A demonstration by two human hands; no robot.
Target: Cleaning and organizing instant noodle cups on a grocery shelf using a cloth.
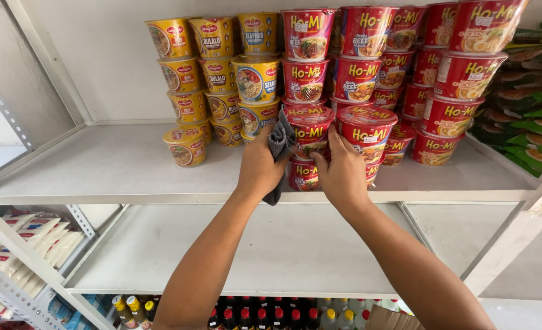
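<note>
My left hand [260, 168] grips a dark grey cloth [280, 142] that hangs beside a short stack of red noodle cups [309, 132] at the front of the white shelf [100, 168]. My right hand [342, 173] presses against the right side of that same stack, between it and another red cup [367, 127]. Both hands frame the stack's lower cups, and the lowest cup [303, 176] shows between them.
Stacks of yellow noodle cups [213, 73] stand at the back left and more red cups [460, 73] at the right, with green packets [530, 104] beyond. A lone yellow cup [186, 146] stands in front. Bottles [265, 315] and white packets [32, 235] fill lower shelves.
</note>
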